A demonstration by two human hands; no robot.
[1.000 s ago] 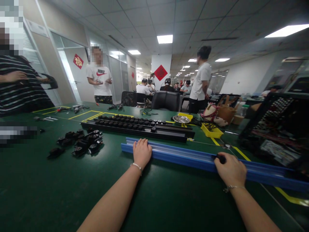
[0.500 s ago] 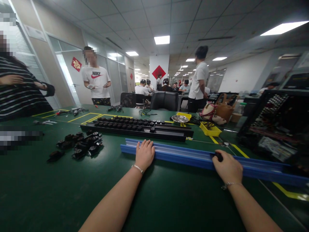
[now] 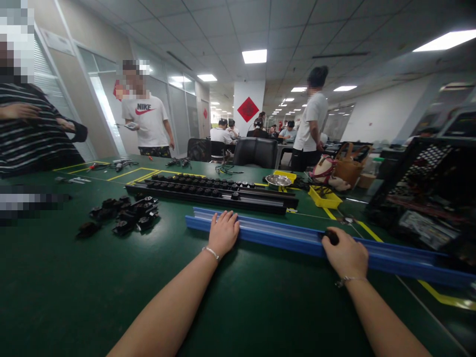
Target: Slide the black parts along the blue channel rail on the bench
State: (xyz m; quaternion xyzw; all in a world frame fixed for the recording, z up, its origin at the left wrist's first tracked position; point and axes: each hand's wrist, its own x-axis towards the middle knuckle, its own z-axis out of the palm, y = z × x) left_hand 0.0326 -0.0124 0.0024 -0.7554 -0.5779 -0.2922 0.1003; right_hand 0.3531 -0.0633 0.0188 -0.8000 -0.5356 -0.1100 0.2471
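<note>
In the head view, your left hand (image 3: 224, 233) lies over the blue rail (image 3: 278, 239), grip unclear; your right hand (image 3: 348, 253) pinches a black piece (image 3: 332, 237) at that rail. Beyond it, dark rails (image 3: 208, 200) already bear parts; left of it, loose parts (image 3: 144, 212) lie unmounted.

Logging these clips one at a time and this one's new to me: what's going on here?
At a green table, a person's left hand lies over a blue channel rail near its left end. The right hand has its thumb and fingers at a small black part in the channel. Behind the blue rail lie black rails bearing rows of black pieces, and a loose heap of black pieces sits to the left. Other people stand or sit beyond.
</note>
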